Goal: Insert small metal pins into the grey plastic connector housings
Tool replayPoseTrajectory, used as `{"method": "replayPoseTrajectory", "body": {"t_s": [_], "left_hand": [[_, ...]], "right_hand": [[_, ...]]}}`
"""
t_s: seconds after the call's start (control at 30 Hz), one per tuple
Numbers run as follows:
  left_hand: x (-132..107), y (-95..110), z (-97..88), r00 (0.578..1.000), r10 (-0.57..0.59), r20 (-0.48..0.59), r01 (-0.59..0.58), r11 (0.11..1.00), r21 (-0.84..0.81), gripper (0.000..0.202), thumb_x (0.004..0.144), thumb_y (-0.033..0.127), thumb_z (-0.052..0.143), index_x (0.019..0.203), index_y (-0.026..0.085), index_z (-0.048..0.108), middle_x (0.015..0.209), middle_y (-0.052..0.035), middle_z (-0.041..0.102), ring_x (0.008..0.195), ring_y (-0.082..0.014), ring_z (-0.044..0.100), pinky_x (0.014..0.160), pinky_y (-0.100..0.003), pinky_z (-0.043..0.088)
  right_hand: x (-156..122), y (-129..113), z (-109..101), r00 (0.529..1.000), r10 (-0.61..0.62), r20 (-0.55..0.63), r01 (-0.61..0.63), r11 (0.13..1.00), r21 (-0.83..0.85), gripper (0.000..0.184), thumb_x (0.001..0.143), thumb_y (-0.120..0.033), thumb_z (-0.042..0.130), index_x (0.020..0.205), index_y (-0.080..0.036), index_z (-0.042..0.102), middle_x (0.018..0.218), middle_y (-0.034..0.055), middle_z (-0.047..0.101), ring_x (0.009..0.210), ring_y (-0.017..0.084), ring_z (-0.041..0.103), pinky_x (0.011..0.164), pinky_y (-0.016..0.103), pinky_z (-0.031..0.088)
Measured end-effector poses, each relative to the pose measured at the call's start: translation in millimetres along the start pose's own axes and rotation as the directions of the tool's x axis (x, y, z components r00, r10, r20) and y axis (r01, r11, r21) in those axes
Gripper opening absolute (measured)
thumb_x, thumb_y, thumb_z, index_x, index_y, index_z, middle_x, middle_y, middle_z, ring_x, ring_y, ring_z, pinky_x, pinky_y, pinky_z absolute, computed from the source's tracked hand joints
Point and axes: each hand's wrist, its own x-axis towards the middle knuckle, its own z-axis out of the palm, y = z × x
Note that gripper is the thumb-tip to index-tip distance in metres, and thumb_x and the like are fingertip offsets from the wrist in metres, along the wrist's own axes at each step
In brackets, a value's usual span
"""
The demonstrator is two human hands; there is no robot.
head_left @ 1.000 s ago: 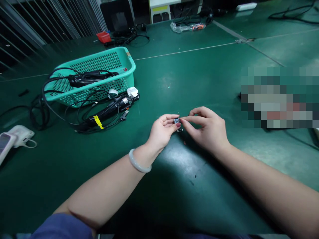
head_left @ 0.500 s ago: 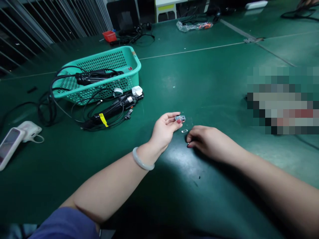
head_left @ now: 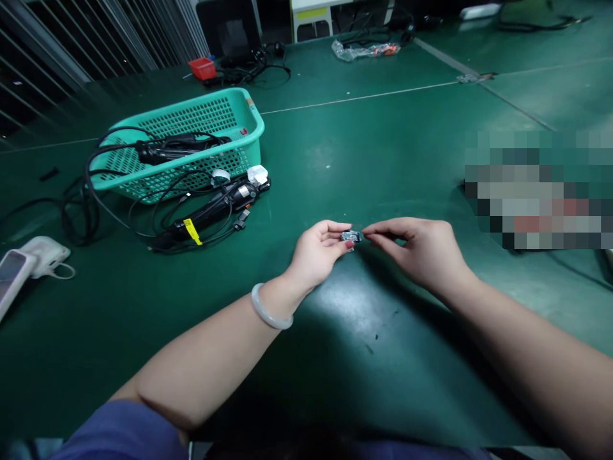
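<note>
My left hand [head_left: 317, 253] pinches a small metal electronic part [head_left: 350, 237] between thumb and fingertips, just above the green table [head_left: 364, 153]. My right hand [head_left: 421, 251] comes in from the right with its fingertips pinched together, touching the right end of that part. Whether the right fingers hold a tiny piece of their own is too small to make out. A pale bangle [head_left: 268, 312] sits on my left wrist.
A teal mesh basket [head_left: 191, 137] with a black tool and cables stands at the left. A second black tool with a yellow tag [head_left: 211, 207] lies in front of it. A white device and phone [head_left: 23, 265] rest at the far left edge. A blurred patch covers the right side.
My right hand went down to the table by a tiny metal piece, then rose and came back to the part in my left hand. That tiny piece no longer shows on the table.
</note>
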Motion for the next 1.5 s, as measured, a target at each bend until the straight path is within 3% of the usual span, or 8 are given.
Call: {"method": "replayPoseTrajectory", "body": {"t_s": [0.5,0.67,0.73,0.8,0.93,1.07,1.27,1.5], "left_hand": [[0,-3,2.4,0.999,-0.026,0.02,0.026,0.999,-0.022,0.03,0.054,-0.002,0.075,0.074,0.013,0.057,0.077,-0.0004,0.068,0.074,-0.0096,0.064,0.091,-0.038,0.048],[-1,0,2.2,1.0,-0.022,-0.006,0.022,0.999,-0.03,0.026,0.06,0.0,0.073,0.078,0.013,0.058,0.076,-0.0003,0.068,0.074,-0.0093,0.064,0.089,-0.035,0.049],[0,2,1.5,0.998,-0.019,-0.058,0.016,0.999,-0.05,0.024,0.065,0.002,0.071,0.082,0.013,0.059,0.077,-0.0007,0.067,0.075,-0.0093,0.064,0.088,-0.034,0.049],[0,4,0.6,0.992,-0.023,-0.127,0.01,0.995,-0.103,0.019,0.071,0.005,0.067,0.087,0.014,0.059,0.081,-0.0014,0.067,0.08,-0.01,0.065,0.089,-0.032,0.049],[1,4,-0.2,0.983,-0.02,-0.184,-0.013,0.984,-0.176,0.013,0.08,0.008,0.059,0.091,0.015,0.057,0.085,-0.0021,0.066,0.086,-0.0115,0.066,0.091,-0.033,0.047],[2,2,0.3,0.985,0.004,-0.173,-0.031,0.988,-0.155,0.015,0.08,0.006,0.058,0.093,0.015,0.058,0.087,-0.0026,0.065,0.087,-0.0115,0.065,0.091,-0.034,0.047],[3,2,0.4,0.986,-0.003,-0.169,-0.02,0.991,-0.133,0.016,0.078,0.007,0.061,0.092,0.015,0.058,0.087,-0.0023,0.065,0.086,-0.0112,0.063,0.089,-0.033,0.048],[3,1,1.0,0.987,0.005,-0.161,-0.025,0.992,-0.123,0.019,0.074,0.005,0.063,0.09,0.014,0.058,0.086,-0.0021,0.065,0.085,-0.0112,0.062,0.088,-0.033,0.048]], "right_hand": [[4,-10,9,0.99,0.138,0.013,-0.139,0.988,0.069,0.014,0.078,-0.024,0.062,0.08,-0.022,0.076,0.082,0.0025,0.074,0.074,0.017,0.066,0.067,0.029,0.051],[5,-9,7,0.991,0.132,0.006,-0.131,0.983,0.126,0.018,0.081,-0.027,0.059,0.086,-0.022,0.076,0.087,0.0032,0.074,0.075,0.016,0.067,0.067,0.028,0.051],[5,-6,6,0.988,0.151,-0.02,-0.147,0.981,0.123,0.02,0.083,-0.028,0.057,0.088,-0.022,0.076,0.089,0.0039,0.074,0.078,0.017,0.067,0.068,0.028,0.051],[5,-1,7,0.988,0.152,0.028,-0.154,0.983,0.097,0.019,0.083,-0.028,0.057,0.088,-0.022,0.075,0.089,0.0038,0.073,0.078,0.017,0.067,0.069,0.029,0.051],[2,2,19,0.97,0.037,0.24,-0.051,0.997,0.051,0.017,0.079,-0.028,0.064,0.093,-0.022,0.072,0.091,0.0043,0.071,0.079,0.018,0.065,0.072,0.031,0.052],[1,-2,31,0.962,-0.053,0.269,0.058,0.998,-0.012,0.012,0.082,-0.02,0.059,0.085,-0.02,0.07,0.091,0.0064,0.068,0.083,0.019,0.063,0.077,0.034,0.051],[5,7,26,0.912,-0.227,0.343,0.232,0.972,0.027,0.029,0.083,-0.005,0.044,0.084,-0.02,0.07,0.09,0.0058,0.069,0.088,0.018,0.063,0.083,0.031,0.049],[9,15,15,0.92,-0.159,0.358,0.176,0.984,-0.013,0.014,0.083,-0.016,0.054,0.085,-0.019,0.068,0.088,0.0056,0.068,0.084,0.019,0.063,0.078,0.031,0.049]]}}
